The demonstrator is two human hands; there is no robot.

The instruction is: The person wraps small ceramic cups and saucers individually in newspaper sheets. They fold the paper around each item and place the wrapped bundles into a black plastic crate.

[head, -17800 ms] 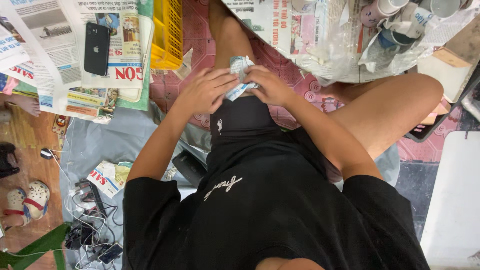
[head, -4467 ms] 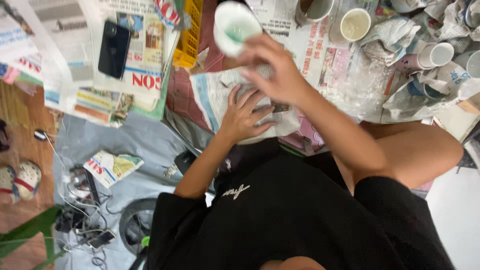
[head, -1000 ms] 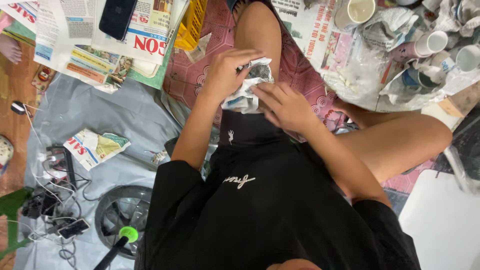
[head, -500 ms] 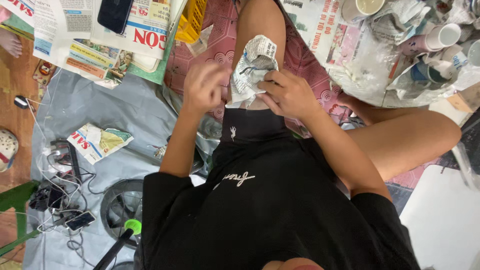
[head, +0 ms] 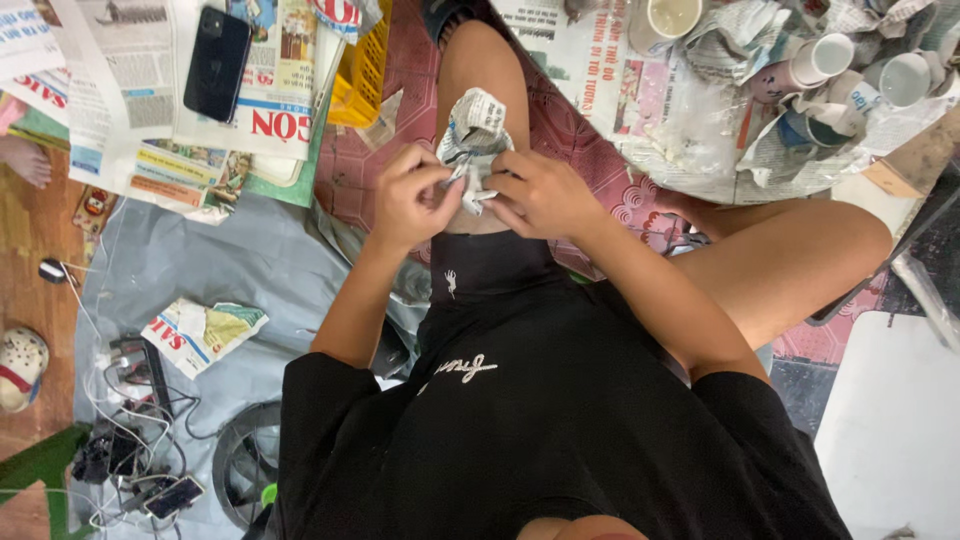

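I sit on the floor with one leg stretched out ahead. A bundle wrapped in newspaper (head: 474, 140) rests on my knee. My left hand (head: 412, 195) pinches the paper at the bundle's left side. My right hand (head: 540, 192) grips the paper at its right side. What is inside the wrapping is hidden.
Several ceramic cups (head: 830, 55) and crumpled newspaper lie at the upper right. A black phone (head: 216, 62) sits on spread newspapers (head: 150, 110) at the upper left, beside a yellow crate (head: 362, 72). Cables and chargers (head: 130, 440) lie at the lower left, a fan (head: 245, 475) next to them.
The bundle has gone from loosely open paper to a tighter wrap on my knee. Both hands have closed in on its lower part.
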